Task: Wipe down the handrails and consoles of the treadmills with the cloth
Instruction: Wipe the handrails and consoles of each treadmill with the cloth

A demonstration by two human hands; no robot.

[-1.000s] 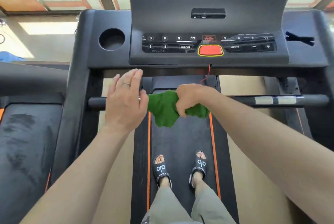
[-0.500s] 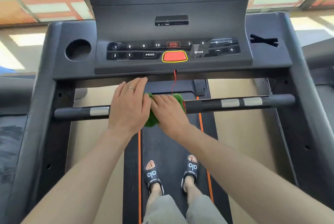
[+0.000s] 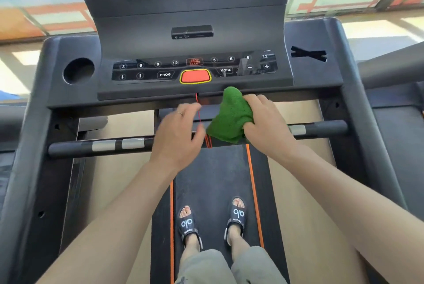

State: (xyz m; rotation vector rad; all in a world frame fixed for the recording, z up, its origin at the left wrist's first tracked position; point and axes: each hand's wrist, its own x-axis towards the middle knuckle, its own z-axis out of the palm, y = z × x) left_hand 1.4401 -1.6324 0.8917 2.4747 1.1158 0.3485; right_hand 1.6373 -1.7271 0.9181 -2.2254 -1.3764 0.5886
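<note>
One green cloth [image 3: 230,118] bunched in right hand [image 3: 267,126] grip, left hand [image 3: 177,135] relaxed, empty

Control panel [image 3: 195,67] of the treadmill console, top row, left group of keys: 3, 6, 9, 12. Centre of the row: "STOP START" label [image 3: 194,61] in red, directly above the red key with yellow border [image 3: 195,76], which carries no text. Right group: 3, 6, 9, 12; glare partly covers this end. Bottom row, left to right: down arrow, up arrow, "PROG" [image 3: 165,74], "MODE" [image 3: 225,70], minus, plus. Faint small lettering under the plus key is unreadable.

Slides: left slide [image 3: 188,226] and right slide [image 3: 237,216] each marked "alo" on the strap; smaller print below is too small to read reliably.
</note>
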